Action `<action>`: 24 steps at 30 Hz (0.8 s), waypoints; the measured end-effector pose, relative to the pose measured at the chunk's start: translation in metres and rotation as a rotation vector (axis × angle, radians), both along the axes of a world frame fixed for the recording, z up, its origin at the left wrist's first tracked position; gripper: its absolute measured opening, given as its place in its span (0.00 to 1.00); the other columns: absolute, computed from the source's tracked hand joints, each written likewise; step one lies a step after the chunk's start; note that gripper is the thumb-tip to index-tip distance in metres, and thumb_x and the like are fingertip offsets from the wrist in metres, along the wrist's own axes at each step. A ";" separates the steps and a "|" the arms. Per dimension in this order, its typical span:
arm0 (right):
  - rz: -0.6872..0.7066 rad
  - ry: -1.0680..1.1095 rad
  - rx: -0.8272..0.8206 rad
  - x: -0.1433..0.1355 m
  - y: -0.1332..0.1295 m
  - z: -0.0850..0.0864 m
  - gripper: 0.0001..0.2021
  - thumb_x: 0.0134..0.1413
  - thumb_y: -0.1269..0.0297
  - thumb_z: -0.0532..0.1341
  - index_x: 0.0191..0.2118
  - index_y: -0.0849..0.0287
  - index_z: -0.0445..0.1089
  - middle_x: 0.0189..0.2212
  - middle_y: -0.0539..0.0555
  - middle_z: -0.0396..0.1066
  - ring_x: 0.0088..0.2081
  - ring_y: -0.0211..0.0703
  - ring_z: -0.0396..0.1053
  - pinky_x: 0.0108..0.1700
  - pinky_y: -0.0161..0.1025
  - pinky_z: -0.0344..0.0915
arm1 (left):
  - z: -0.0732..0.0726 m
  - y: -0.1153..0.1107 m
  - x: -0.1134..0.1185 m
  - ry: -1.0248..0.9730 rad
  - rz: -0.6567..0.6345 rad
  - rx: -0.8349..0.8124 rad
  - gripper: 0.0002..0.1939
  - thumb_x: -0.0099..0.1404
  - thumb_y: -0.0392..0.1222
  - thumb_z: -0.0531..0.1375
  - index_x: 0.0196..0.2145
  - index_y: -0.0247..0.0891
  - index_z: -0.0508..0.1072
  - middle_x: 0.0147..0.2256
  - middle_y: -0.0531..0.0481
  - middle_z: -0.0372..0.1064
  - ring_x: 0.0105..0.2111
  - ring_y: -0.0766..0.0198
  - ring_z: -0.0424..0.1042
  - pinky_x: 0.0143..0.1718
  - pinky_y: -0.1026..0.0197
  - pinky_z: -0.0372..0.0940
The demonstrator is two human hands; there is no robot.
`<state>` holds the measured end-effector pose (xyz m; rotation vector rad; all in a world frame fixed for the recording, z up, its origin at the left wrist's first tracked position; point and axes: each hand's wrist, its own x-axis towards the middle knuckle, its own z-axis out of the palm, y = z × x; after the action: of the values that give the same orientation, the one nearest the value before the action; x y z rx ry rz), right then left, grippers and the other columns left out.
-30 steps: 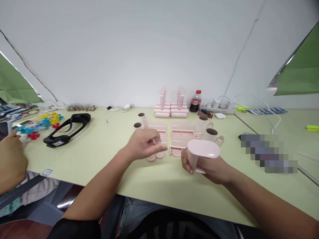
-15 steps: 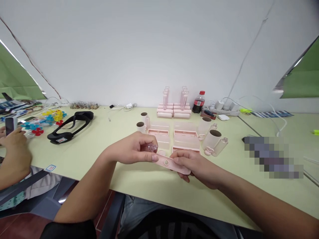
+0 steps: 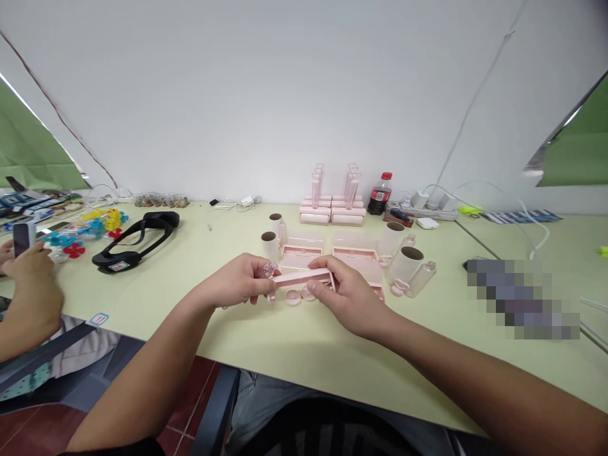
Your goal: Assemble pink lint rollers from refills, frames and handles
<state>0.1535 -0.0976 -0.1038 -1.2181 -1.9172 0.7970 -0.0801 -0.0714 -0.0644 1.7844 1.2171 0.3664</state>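
A long pink plastic case piece (image 3: 301, 277) is held up above the table, its hollow side now facing me. My left hand (image 3: 240, 280) is closed around its left end and also keeps a clear pink plastic handle (image 3: 270, 270) between the fingers. At the other end, my right hand (image 3: 349, 296) grips the piece with the thumb in front and fingers behind. Just below the piece are small round pink caps (image 3: 293, 297). Behind my hands lie open pink cases (image 3: 302, 251) with clear lids, partly hidden by my right hand.
Paper rolls (image 3: 411, 258) stand at both sides of the cases, beside clear handles (image 3: 422, 280). Assembled pink lint-roller sets (image 3: 315, 215) and a cola bottle (image 3: 380, 195) stand by the wall. At left are a black headset (image 3: 135, 244) and another person's hand (image 3: 31, 263) holding a device.
My hands have turned the pink piece from its flat side with the round hole to its hollow side. The left hand has shifted left, and the right hand has risen. Round caps now show beneath.
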 end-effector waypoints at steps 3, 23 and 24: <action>-0.046 0.055 0.082 0.001 -0.005 -0.005 0.21 0.58 0.56 0.59 0.55 0.56 0.61 0.44 0.57 0.69 0.38 0.45 0.68 0.39 0.44 0.67 | -0.009 0.003 -0.008 0.056 0.012 0.096 0.09 0.58 0.44 0.59 0.29 0.37 0.74 0.27 0.51 0.72 0.25 0.68 0.68 0.25 0.66 0.63; 0.360 -0.719 0.003 -0.025 -0.039 -0.053 0.47 0.56 0.34 0.51 0.71 0.63 0.44 0.70 0.69 0.30 0.67 0.77 0.17 0.65 0.69 0.28 | -0.031 0.027 0.009 0.360 -0.029 0.346 0.07 0.55 0.40 0.55 0.23 0.37 0.71 0.19 0.54 0.65 0.20 0.67 0.61 0.22 0.63 0.50; 0.361 -0.720 -0.011 -0.026 -0.039 -0.053 0.47 0.55 0.34 0.51 0.71 0.63 0.44 0.70 0.69 0.29 0.67 0.78 0.17 0.65 0.69 0.28 | -0.031 0.028 0.010 0.363 -0.035 0.340 0.07 0.55 0.39 0.55 0.23 0.37 0.71 0.19 0.54 0.64 0.20 0.67 0.60 0.22 0.63 0.50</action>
<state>0.1270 -0.1364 -0.1566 -1.2907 -2.7763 0.5787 -0.0700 -0.0438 -0.0958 2.2333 1.4355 0.2443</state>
